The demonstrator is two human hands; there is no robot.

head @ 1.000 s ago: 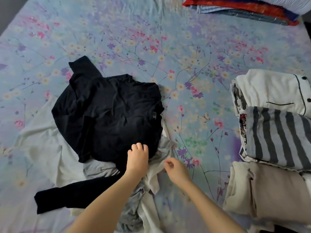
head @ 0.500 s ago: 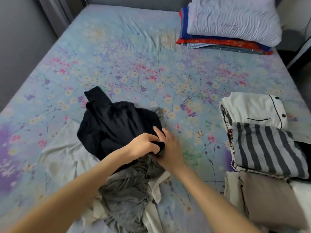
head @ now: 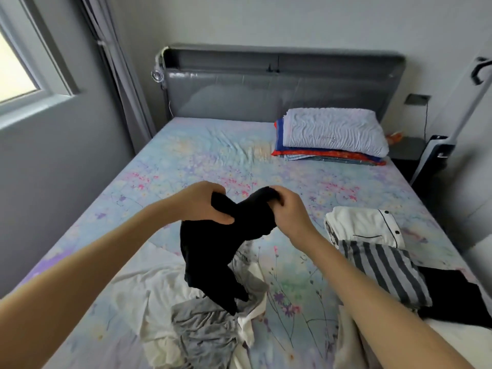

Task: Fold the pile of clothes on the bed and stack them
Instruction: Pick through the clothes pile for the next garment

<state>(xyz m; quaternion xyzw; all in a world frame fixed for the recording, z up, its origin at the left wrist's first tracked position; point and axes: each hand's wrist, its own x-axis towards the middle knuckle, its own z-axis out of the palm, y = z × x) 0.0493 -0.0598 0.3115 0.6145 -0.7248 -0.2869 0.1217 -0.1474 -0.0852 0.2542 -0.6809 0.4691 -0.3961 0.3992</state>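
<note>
Lifted off the heap since a moment ago, the black top is now hanging in the air over the near middle of the bed, where it was lying bunched before. Faint script is running across the pale pillow at the far right corner, too small for me to read. That pillow is resting on folded red and blue blankets, just before the grey headboard. Along the right edge my folded clothes are sitting in a row: a white top with dark piping, a grey striped piece overlapping it, and a black piece nearer the corner. Below the hanging top, a crumpled grey garment and a white garment are lying unfolded, and the top's lower end is dangling over the grey one. I am gripping the black top with both hands. My left hand is curling round a bunch of fabric, thumb underneath. My right hand is pinching the neighbouring edge, close to the left but apart.
</note>
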